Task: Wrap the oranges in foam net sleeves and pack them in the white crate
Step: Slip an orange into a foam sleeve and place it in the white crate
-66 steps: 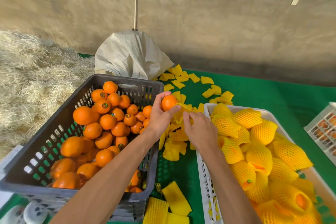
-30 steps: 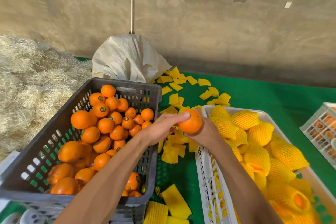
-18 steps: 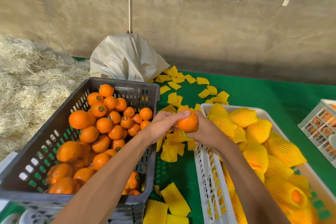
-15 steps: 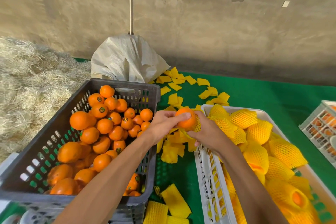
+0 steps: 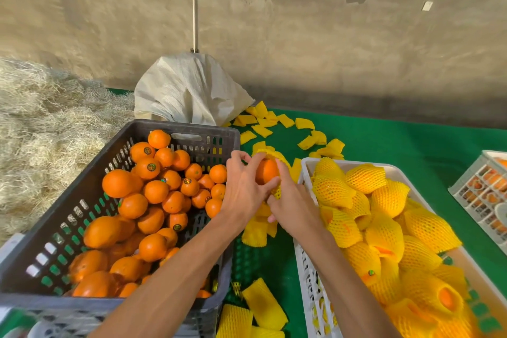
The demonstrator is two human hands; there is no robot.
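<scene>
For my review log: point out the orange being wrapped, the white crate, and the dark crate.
orange being wrapped (image 5: 266, 171): head view, bare peel between the hands.
white crate (image 5: 307, 166): head view, far left corner rim.
dark crate (image 5: 189, 127): head view, far rim.

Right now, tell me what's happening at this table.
A person is wrapping oranges. Both hands, the left hand and the right hand, hold one orange between the crates and work a yellow foam net sleeve over it; the fruit is only partly covered. The dark crate on the left holds bare oranges, and the white crate on the right holds many wrapped ones.
</scene>
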